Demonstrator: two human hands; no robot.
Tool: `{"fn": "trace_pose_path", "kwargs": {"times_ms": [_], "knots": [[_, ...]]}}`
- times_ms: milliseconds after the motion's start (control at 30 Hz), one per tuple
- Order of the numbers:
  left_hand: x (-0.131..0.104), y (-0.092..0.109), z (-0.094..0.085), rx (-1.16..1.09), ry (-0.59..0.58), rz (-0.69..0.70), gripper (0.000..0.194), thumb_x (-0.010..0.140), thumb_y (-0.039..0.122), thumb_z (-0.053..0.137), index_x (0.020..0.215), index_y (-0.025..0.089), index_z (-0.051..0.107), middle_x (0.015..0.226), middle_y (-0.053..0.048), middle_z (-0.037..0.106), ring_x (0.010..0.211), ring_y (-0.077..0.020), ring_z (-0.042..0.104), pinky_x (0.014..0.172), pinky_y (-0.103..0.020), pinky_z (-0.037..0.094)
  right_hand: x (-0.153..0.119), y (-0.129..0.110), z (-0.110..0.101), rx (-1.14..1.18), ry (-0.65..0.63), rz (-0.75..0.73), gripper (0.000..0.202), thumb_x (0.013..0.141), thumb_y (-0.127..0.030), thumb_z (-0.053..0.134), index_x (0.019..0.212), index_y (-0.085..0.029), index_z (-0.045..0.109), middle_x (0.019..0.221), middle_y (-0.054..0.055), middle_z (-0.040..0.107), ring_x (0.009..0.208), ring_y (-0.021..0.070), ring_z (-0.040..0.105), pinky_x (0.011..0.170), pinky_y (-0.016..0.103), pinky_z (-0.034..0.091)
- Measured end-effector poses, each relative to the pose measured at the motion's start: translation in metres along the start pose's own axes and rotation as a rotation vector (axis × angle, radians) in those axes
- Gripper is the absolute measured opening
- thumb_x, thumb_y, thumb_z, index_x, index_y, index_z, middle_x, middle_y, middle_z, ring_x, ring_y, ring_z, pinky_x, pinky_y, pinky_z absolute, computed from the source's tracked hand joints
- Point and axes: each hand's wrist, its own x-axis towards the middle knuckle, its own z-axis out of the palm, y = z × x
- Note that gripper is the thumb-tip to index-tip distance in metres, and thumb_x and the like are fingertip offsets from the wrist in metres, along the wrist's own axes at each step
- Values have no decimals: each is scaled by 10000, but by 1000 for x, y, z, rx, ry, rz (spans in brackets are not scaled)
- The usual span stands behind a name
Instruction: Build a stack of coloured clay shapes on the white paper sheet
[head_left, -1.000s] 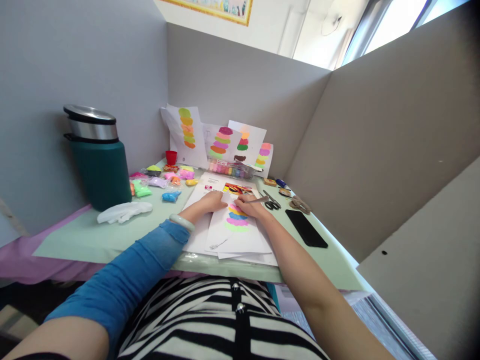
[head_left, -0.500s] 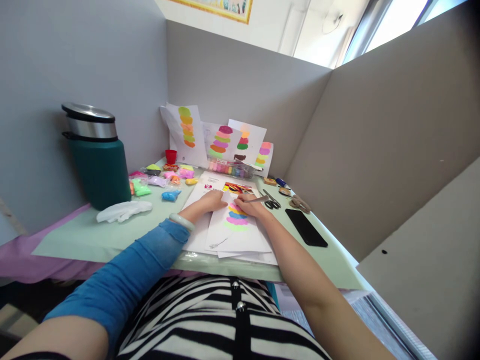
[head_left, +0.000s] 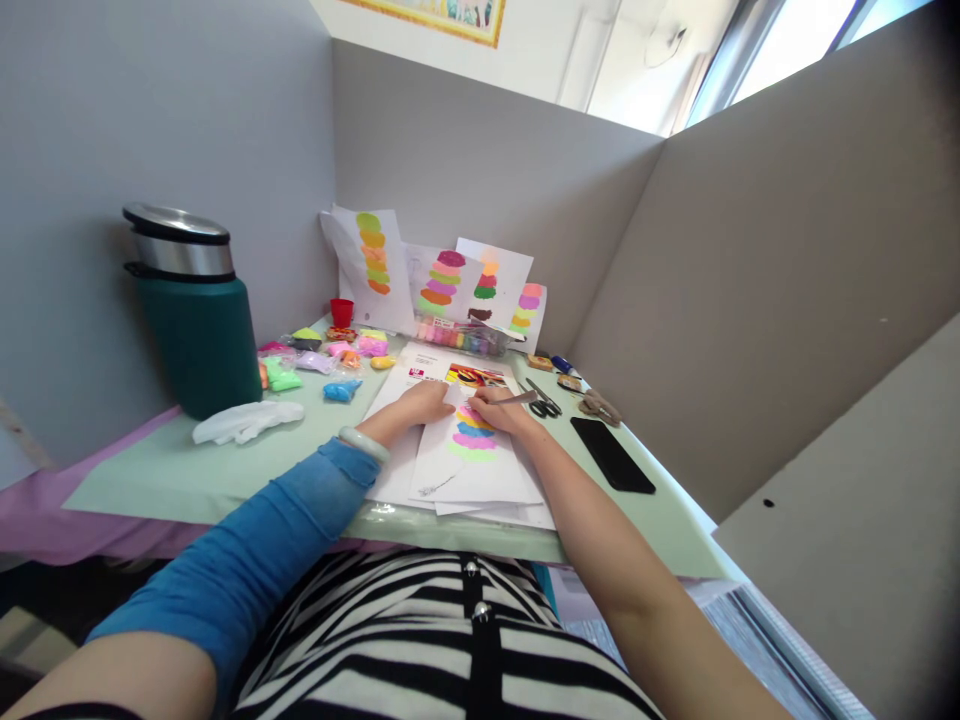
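Note:
A white sheet with stacked pink, orange, blue, purple and green patches lies on a pad and other papers. My left hand pinches the sheet's upper left edge between thumb and fingers. At the top of the coloured patches, my right hand grips a slim grey tool that slants out to the right; its tip is too small to make out. Under the sheet, a printed cover shows above both hands.
Left are a green flask, a white glove and bags of coloured clay. Scissors and a black phone lie right. Painted sheets lean at the back, behind a marker case.

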Motion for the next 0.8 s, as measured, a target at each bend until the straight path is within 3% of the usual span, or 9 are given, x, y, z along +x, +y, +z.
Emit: {"fn": "trace_pose_path", "kwargs": {"times_ms": [800], "knots": [[-2, 1, -2, 0, -9, -3, 412, 826, 374, 471, 1130, 121, 583, 1168, -143, 617, 1057, -239, 581, 853, -277, 440, 0, -3, -2, -9, -10, -9, 302, 885, -326, 406, 779, -150, 627, 758, 46, 627, 657, 134, 491, 574, 235, 285]]}}
